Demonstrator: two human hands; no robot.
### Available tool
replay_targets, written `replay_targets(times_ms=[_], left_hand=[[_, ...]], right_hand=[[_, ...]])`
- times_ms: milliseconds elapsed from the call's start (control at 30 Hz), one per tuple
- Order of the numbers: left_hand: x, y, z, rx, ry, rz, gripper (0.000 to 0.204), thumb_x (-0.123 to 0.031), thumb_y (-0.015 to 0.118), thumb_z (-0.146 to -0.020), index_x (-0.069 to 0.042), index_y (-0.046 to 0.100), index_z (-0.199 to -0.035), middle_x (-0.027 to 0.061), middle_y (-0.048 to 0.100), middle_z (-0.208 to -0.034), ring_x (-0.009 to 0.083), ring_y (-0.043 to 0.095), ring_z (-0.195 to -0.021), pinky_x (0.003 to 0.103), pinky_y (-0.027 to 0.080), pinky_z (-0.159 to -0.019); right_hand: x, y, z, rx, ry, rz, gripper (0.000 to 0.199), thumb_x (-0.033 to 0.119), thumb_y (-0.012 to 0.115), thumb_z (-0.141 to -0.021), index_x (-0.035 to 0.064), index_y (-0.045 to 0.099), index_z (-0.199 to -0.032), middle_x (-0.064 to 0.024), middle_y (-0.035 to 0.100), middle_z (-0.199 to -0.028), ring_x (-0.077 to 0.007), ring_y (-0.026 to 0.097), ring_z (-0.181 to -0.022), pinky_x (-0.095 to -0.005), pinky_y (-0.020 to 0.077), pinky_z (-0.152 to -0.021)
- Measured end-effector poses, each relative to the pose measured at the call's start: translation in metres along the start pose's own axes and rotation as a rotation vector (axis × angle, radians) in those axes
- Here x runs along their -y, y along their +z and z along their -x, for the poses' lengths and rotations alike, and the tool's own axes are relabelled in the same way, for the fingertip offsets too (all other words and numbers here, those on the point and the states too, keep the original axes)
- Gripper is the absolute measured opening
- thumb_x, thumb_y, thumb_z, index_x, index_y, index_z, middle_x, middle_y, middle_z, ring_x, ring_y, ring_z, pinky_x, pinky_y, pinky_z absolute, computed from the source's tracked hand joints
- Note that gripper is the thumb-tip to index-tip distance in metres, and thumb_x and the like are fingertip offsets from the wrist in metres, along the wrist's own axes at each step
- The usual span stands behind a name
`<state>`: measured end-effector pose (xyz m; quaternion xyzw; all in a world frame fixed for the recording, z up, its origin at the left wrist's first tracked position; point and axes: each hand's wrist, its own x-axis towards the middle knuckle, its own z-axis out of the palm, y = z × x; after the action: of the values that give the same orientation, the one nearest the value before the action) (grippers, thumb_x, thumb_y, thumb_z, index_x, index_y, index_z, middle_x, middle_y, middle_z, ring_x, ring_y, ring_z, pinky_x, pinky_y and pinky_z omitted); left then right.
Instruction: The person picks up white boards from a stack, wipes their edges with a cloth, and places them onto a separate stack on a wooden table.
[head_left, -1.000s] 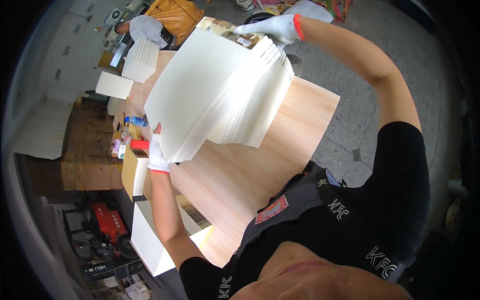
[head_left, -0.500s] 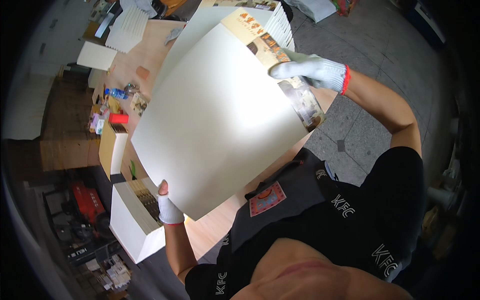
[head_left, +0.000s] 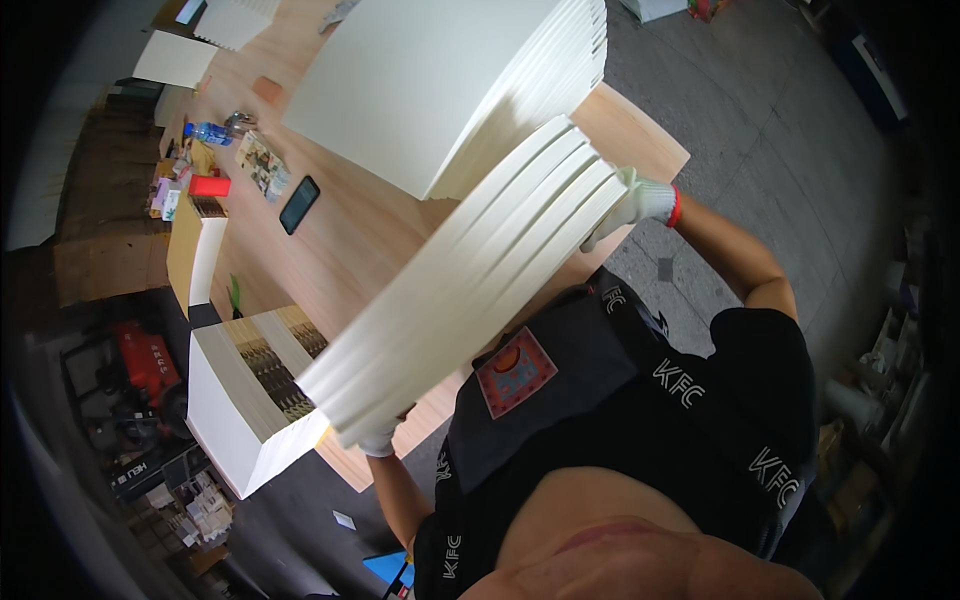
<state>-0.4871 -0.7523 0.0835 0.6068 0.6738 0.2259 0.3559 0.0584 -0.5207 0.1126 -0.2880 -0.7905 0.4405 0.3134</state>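
Observation:
Both my hands wear white knitted gloves and grip a thick bundle of large white paperboard sheets (head_left: pixel 465 290), tilted so that its layered edges face up. My left hand (head_left: pixel 378 440) is closed at the lower left end, its fingers mostly hidden by the sheets. At the upper right end, my right hand (head_left: pixel 640 203) is wrapped on the bundle's outer side. Just beyond the bundle, a tall stack of similar sheets (head_left: pixel 420 90) lies on the wooden table (head_left: pixel 365 235).
A dark phone (head_left: pixel 299 205), a printed card (head_left: pixel 262 165) and a blue-capped bottle (head_left: pixel 207 132) lie on the table. More sheet stacks (head_left: pixel 220 400) stand at its left edge. Past it, a red forklift (head_left: pixel 145 370) is on the left; grey floor (head_left: pixel 740 130) extends right.
The bundle has turned from showing a broad white face to standing on edge, its printed strip now out of sight. The phone and the stack behind have come into fuller view.

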Motion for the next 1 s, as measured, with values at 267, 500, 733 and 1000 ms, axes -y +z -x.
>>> replay_targets(times_ms=[267, 500, 733, 1000], left_hand=[[-0.002, 0.044, 0.042, 0.143, -0.124, -0.046, 0.052, -0.023, 0.075, -0.085, -0.002, 0.057, -0.129, 0.012, 0.064, -0.121, 0.0278, 0.06, -0.115, 0.046, 0.047, -0.101], [-0.074, 0.039, -0.001, -0.044, 0.523, -0.55, 0.06, -0.024, 0.074, -0.085, -0.002, 0.051, -0.136, 0.0129, 0.058, -0.136, 0.0298, 0.055, -0.126, 0.051, 0.039, -0.111], [-0.078, 0.058, 0.01, -0.195, 0.314, -0.21, 0.061, -0.032, 0.068, -0.09, -0.006, 0.047, -0.142, 0.0117, 0.055, -0.139, 0.0317, 0.051, -0.131, 0.05, 0.033, -0.116], [-0.059, 0.053, 0.033, -0.079, 0.271, -0.28, 0.068, -0.034, 0.072, -0.087, -0.008, 0.044, -0.144, 0.0118, 0.054, -0.141, 0.0304, 0.05, -0.131, 0.048, 0.035, -0.115]], right_hand=[[0.004, -0.006, -0.004, 0.332, 0.234, 0.074, 0.102, 0.024, 0.086, -0.063, 0.0071, 0.031, -0.147, -0.0145, 0.046, -0.142, -0.0275, 0.045, -0.134, -0.0385, 0.0417, -0.108], [-0.034, 0.0, -0.004, 0.066, 0.344, -0.863, 0.082, 0.058, 0.049, -0.095, 0.0014, 0.031, -0.151, -0.016, 0.045, -0.149, -0.0271, 0.037, -0.142, -0.0356, 0.0283, -0.117], [-0.073, 0.062, -0.027, 0.026, 0.01, 0.531, 0.047, 0.025, 0.032, -0.109, -0.0008, 0.036, -0.148, -0.0118, 0.046, -0.148, -0.0216, 0.046, -0.134, -0.0318, 0.0331, -0.113], [-0.002, 0.007, -0.016, -0.04, 0.328, -0.79, 0.065, 0.013, 0.054, -0.095, 0.0039, 0.028, -0.153, -0.0133, 0.047, -0.147, -0.0242, 0.044, -0.136, -0.0321, 0.0381, -0.111]])
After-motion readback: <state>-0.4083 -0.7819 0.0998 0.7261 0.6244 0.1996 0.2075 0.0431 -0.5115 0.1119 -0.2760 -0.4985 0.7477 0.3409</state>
